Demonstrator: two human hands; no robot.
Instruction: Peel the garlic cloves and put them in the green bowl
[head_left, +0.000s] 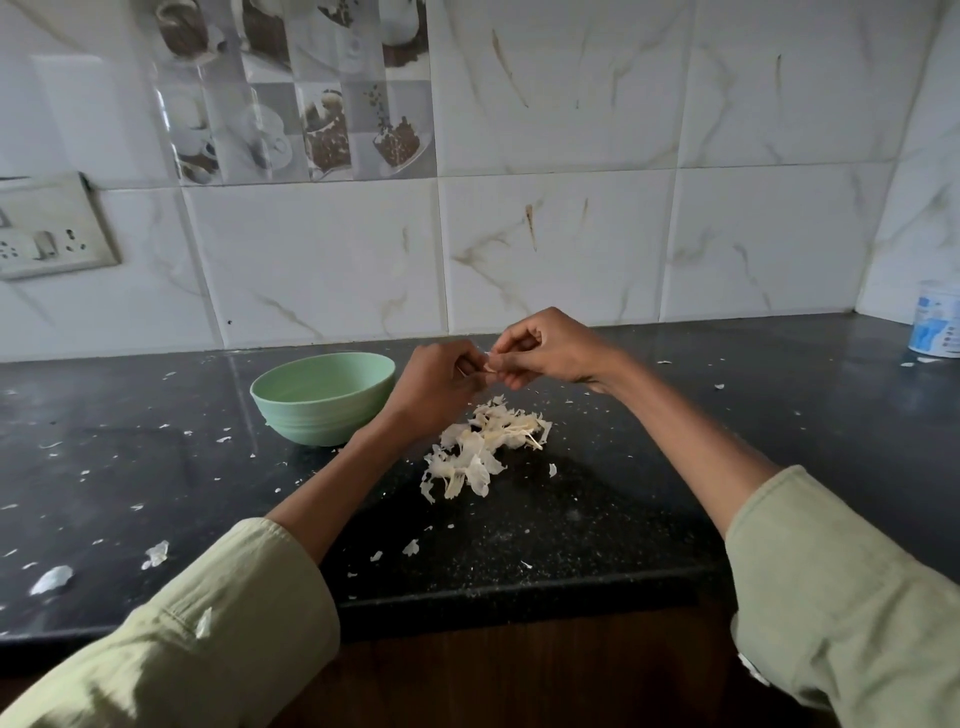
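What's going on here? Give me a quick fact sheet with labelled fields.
Activity: peeling a garlic clove
Left hand: pinching the clove
Right hand: pinching the clove's skin
Pale green round bowl: left of the hands, contents hidden
Heap of papery garlic skins: below the hands
Black speckled stone counter: flecked with skin bits

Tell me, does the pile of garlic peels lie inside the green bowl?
No, the pile of garlic peels lies on the counter, beside the green bowl.

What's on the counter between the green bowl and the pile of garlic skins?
In the head view, the left hand and its forearm cross between the green bowl and the pile of garlic skins.
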